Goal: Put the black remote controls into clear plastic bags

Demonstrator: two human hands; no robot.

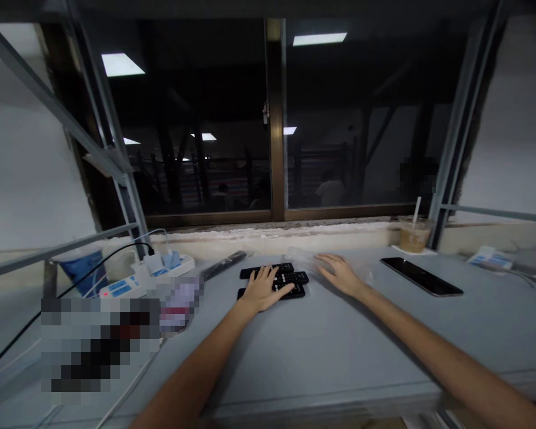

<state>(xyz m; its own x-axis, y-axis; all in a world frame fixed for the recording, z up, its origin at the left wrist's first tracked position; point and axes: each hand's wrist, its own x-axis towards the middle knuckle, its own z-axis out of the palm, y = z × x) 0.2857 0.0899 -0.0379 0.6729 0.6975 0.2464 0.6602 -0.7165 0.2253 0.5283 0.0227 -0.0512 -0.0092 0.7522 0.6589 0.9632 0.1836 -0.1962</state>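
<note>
Three black remote controls (290, 279) lie side by side on the grey table (321, 345), near its far edge. My left hand (263, 287) rests on top of them with its fingers spread flat. Just to the right, my right hand (338, 273) lies on a clear plastic wrapper (304, 258), fingers stretched out. A fourth dark remote (223, 265) lies apart to the left, angled toward the wall.
A white power strip (148, 273) with plugs and cables sits at the left by a blue cup (81, 268). A black phone (421, 276) lies at the right, an iced drink with a straw (414, 233) behind it. A dark window spans the wall.
</note>
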